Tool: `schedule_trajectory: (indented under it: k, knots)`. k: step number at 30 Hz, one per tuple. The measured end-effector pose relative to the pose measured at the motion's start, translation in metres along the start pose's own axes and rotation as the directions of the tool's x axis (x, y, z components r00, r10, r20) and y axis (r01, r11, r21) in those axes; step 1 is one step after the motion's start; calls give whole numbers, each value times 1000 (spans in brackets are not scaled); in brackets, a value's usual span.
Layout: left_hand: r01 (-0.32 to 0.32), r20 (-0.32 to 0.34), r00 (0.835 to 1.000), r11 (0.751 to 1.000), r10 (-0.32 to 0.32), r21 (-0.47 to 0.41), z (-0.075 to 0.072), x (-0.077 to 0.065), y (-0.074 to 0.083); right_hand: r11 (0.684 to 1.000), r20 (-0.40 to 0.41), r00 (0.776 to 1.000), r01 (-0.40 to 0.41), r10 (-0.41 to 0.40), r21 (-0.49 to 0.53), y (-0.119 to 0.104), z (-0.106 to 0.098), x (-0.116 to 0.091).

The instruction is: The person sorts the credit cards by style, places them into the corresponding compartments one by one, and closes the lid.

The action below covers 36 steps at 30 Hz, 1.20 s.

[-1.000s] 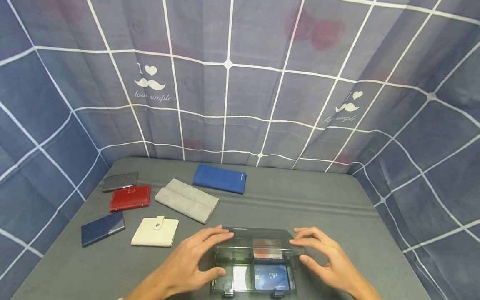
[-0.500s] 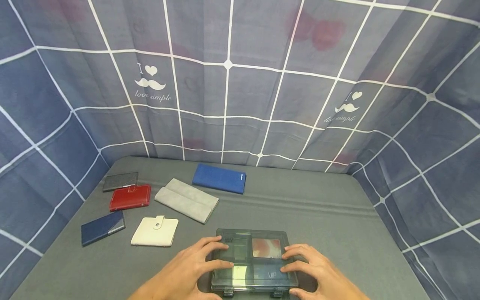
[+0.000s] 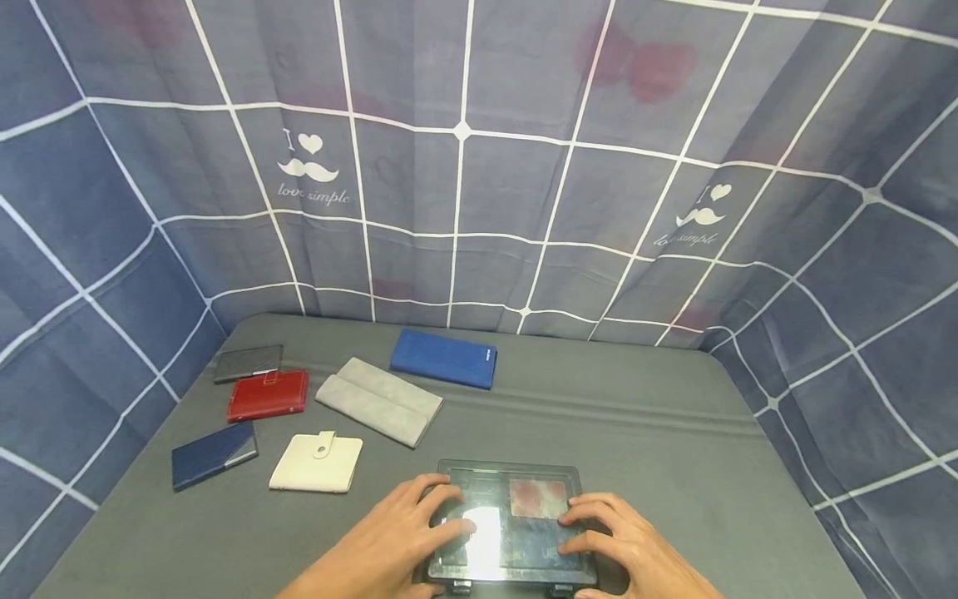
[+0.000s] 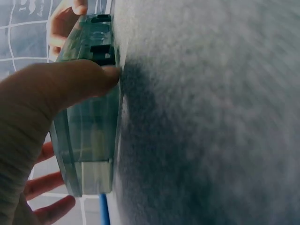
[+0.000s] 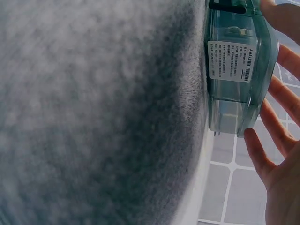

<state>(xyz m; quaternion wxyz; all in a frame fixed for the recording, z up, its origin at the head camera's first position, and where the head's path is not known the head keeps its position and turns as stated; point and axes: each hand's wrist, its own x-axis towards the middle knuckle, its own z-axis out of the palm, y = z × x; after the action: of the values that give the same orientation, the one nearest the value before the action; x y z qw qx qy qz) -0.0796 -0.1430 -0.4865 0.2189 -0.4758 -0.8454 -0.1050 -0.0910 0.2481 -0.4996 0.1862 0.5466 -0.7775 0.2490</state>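
A translucent dark-green plastic storage box (image 3: 516, 470) lies near the table's front with its lid down. Through the lid show a reddish printed card (image 3: 537, 498) and faint VIP lettering. My left hand (image 3: 407, 524) holds the box's left side, fingertips on the lid and thumb (image 4: 89, 82) at the front face beside a black latch (image 4: 102, 51). My right hand (image 3: 614, 532) holds the opposite side, fingers curved over the lid edge and thumb (image 5: 283, 16) near the front. A white printed label (image 5: 231, 61) is on the box's right side wall.
Left of the box lie a cream snap wallet (image 3: 316, 464), a navy card holder (image 3: 213, 456), a red wallet (image 3: 268, 395) and a dark grey card holder (image 3: 249, 363). Behind it are a light grey long wallet (image 3: 380, 402) and a blue long wallet (image 3: 443, 358). A checked curtain (image 3: 494, 183) surrounds the table.
The box's lid, half raised a second ago, has come down flat. Both hands have moved forward over the lid from its raised edge toward the viewer, and stay on the box's sides.
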Motion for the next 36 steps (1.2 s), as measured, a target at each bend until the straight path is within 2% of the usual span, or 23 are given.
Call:
schedule_trajectory:
  k: [7, 14, 22, 36]
  knots:
    - [-3, -51, 999, 999, 6, 49, 5, 7, 3, 998, 48, 998, -34, 37, -58, -1, -4, -1]
    - [16, -19, 1000, 998, -15, 53, 4, 9, 3, 995, 49, 999, -4, 9, -103, 1, -3, 1]
    - [9, 21, 1000, 998, -10, 65, 1, 10, 3, 989, 45, 999, -2, 9, -151, 0, -3, 4]
    - [42, 3, 999, 999, -42, 1, -1, 12, 2, 975, 30, 997, 71, -67, -212, 0, 7, 11]
